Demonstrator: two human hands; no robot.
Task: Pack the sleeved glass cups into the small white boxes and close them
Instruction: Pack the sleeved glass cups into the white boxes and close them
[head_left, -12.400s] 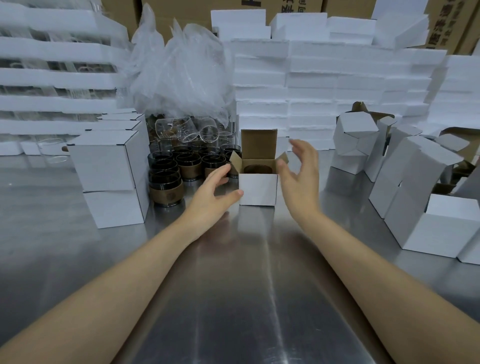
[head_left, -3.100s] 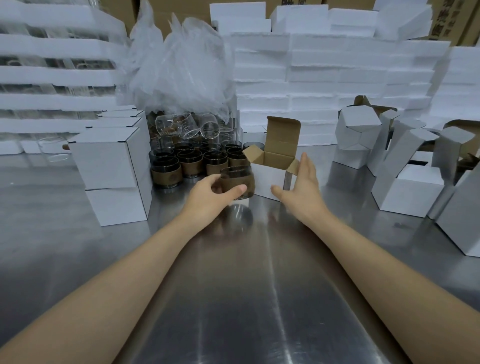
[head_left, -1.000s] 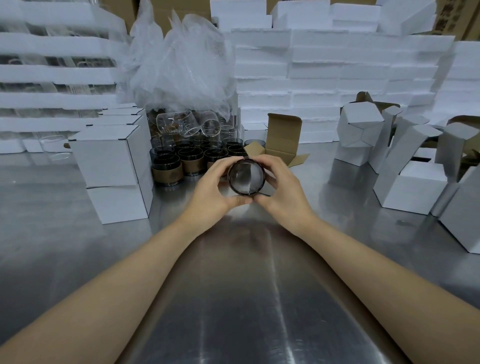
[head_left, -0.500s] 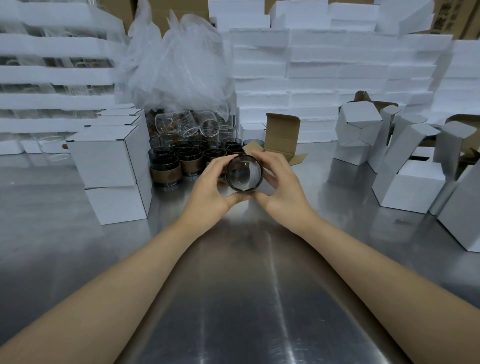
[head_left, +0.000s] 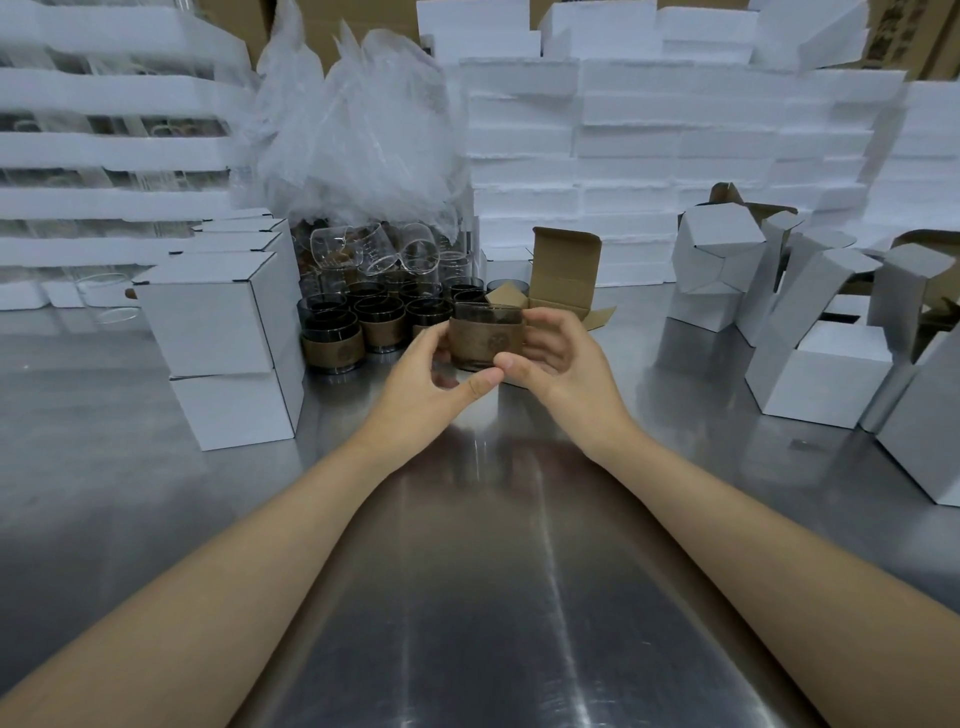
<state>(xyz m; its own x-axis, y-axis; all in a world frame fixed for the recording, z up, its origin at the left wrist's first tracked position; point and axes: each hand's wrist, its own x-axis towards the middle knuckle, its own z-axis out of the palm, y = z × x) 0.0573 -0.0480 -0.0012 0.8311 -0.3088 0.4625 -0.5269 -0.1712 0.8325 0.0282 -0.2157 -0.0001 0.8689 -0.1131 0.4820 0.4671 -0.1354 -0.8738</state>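
Observation:
A dark glass cup with a brown sleeve (head_left: 484, 338) is held upright above the steel table (head_left: 483, 597), between both hands. My left hand (head_left: 426, 384) grips its left side and bottom, thumb under the base. My right hand (head_left: 558, 364) curls round its right side. Right behind it stands a small white box (head_left: 563, 280) with its brown-lined lid and side flaps open; my hands hide its front. More sleeved cups (head_left: 363, 325) stand grouped to the left of it.
Closed white boxes (head_left: 218, 332) are stacked at the left. Folded, unclosed boxes (head_left: 810, 332) crowd the right. Clear glasses and a plastic bag (head_left: 363, 156) sit behind the cups, with white foam stacks (head_left: 649, 145) along the back.
The cup was tilted with its mouth or base facing me between both hands; now it is turned upright, sleeve side facing me, still in front of the open box.

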